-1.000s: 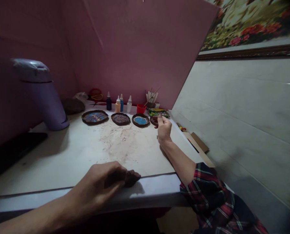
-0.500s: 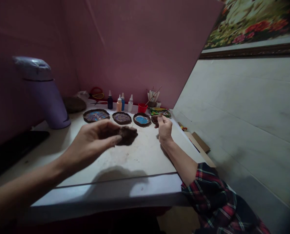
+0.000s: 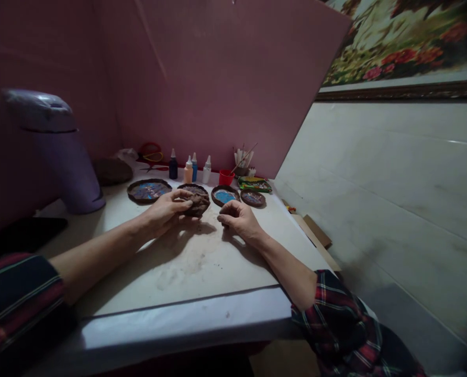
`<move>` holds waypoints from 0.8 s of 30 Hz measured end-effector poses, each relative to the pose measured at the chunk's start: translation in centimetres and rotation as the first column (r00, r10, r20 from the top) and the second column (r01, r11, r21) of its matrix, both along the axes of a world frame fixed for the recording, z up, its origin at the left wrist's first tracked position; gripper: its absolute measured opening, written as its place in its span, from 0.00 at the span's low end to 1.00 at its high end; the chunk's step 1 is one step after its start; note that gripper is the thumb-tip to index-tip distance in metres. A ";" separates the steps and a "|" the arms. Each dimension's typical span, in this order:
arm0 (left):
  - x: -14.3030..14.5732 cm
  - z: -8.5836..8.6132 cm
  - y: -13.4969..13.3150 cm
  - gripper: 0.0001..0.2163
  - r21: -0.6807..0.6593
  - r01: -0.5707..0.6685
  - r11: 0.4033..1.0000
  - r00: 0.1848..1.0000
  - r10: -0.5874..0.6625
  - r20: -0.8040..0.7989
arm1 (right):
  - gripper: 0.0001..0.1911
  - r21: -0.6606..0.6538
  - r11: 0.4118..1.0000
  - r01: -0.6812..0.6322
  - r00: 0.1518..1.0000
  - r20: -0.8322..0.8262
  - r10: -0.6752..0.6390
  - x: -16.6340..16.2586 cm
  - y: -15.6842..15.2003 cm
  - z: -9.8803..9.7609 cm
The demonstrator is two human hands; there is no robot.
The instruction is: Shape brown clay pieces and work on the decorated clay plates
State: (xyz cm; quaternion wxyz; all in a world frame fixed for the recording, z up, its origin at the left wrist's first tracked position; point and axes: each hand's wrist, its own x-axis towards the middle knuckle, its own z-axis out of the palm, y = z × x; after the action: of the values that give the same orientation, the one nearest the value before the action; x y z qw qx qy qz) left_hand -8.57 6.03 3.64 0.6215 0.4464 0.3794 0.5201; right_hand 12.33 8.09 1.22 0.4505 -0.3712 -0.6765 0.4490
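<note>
My left hand (image 3: 166, 209) grips a rough dark brown lump of clay (image 3: 196, 203) above the table, thumb on its near side. The lump partly hides a brown-rimmed round dish behind it. Just to the right, my right hand (image 3: 241, 222) is closed in a pinch, apart from the lump; its fingertips are stained brown, and what they hold is hidden. Beyond the hands stand a dish with blue in it (image 3: 224, 196), a smaller brown dish (image 3: 253, 198) and a larger dish with blue and purple patches (image 3: 149, 190).
At the back are small paint bottles (image 3: 173, 166), a red cup (image 3: 226, 177), a pot of brushes (image 3: 242, 161), a green packet (image 3: 254, 184) and scissors (image 3: 155, 168). A purple flask (image 3: 66, 162) stands left, beside a big brown lump (image 3: 112, 171). Cardboard (image 3: 315, 230) lies right of the table (image 3: 186, 272).
My right hand has come back from the small dish at the right, toward the lump. My left hand has moved slightly farther out with the clay, which shows more of its face.
</note>
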 end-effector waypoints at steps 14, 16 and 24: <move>1.0 -0.6 -1.4 0.13 -0.014 -0.036 0.999 0.995 0.034 -0.098 | 0.10 0.161 0.985 -0.060 0.998 0.038 0.055 -2.0 -1.9 -0.6; 1.1 -0.5 -1.5 0.14 0.000 -0.019 1.000 0.995 0.019 -0.093 | 0.11 0.075 0.995 -0.070 0.997 -0.023 0.071 -1.9 -1.8 -0.5; 1.3 -0.2 -2.1 0.25 0.229 0.042 0.973 0.959 0.026 -0.284 | 0.16 -0.084 0.996 -0.040 0.988 -0.152 0.027 -2.0 -1.8 -0.2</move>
State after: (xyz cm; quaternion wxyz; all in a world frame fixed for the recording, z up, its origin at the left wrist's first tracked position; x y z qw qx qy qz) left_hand -7.23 3.96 3.41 0.5060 0.5878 0.3996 0.4887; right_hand 10.32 6.30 1.01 0.4761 -0.3442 -0.6264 0.5123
